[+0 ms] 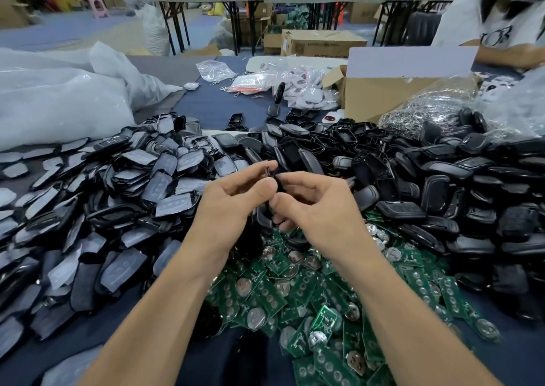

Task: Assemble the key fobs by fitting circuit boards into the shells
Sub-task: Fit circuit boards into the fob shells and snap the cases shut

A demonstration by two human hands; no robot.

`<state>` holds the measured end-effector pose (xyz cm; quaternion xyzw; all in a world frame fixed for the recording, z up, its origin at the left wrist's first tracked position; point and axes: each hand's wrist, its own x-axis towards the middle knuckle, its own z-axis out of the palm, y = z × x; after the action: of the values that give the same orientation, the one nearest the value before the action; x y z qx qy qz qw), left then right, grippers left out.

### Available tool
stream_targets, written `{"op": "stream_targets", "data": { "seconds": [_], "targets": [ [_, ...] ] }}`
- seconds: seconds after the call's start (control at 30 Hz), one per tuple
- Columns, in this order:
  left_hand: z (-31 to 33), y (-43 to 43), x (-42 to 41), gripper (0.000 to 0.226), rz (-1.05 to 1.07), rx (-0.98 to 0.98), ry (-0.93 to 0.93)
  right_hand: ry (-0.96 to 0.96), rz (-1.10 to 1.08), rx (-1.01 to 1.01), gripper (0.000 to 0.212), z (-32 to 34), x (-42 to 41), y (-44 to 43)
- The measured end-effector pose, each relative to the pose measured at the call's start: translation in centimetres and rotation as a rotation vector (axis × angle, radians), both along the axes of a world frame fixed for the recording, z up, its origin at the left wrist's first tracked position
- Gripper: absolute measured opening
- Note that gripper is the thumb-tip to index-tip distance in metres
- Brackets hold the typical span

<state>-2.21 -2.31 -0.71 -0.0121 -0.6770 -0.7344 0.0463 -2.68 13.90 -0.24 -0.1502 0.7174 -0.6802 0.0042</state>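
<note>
At frame centre, left hand (233, 200) and right hand (317, 208) pinch one black plastic fob shell (279, 182); heaps of loose green circuit boards (309, 297), lower centre, and black shells (442, 208), right, suggest most assembly remains.
</note>
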Motion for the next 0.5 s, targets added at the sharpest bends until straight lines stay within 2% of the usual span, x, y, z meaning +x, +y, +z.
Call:
{"op": "stream_targets", "data": {
  "seconds": [0.07, 0.17, 0.2, 0.27, 0.37, 0.5],
  "targets": [
    [0.2, 0.0, 0.1, 0.022, -0.021, 0.009, -0.011, -0.009, -0.032, 0.05, 0.02, -0.3, 0.2, -0.2],
    [0.3, -0.3, -0.2, 0.022, 0.056, 0.06, -0.024, 0.102, -0.286, 0.43, 0.013, -0.7, 0.0, 0.0],
    [0.4, -0.5, -0.2, 0.022, 0.082, 0.078, -0.034, 0.137, -0.309, 0.531, 0.012, -0.5, 0.0, 0.2],
    [0.7, -1.1, -0.2, 0.023, 0.093, 0.126, -0.056, 0.114, -0.197, 0.665, 0.025, 0.0, 0.2, 0.5],
    [0.8, -1.4, 0.0, 0.029, 0.09, 0.122, -0.106, 0.038, 0.111, 0.852, 0.024, 0.7, 1.0, 0.4],
    [0.4, -1.3, 0.0, 0.028, 0.127, 0.075, -0.153, -0.007, 0.151, 0.883, 0.024, 0.7, 1.2, 0.0]
  ]
}}
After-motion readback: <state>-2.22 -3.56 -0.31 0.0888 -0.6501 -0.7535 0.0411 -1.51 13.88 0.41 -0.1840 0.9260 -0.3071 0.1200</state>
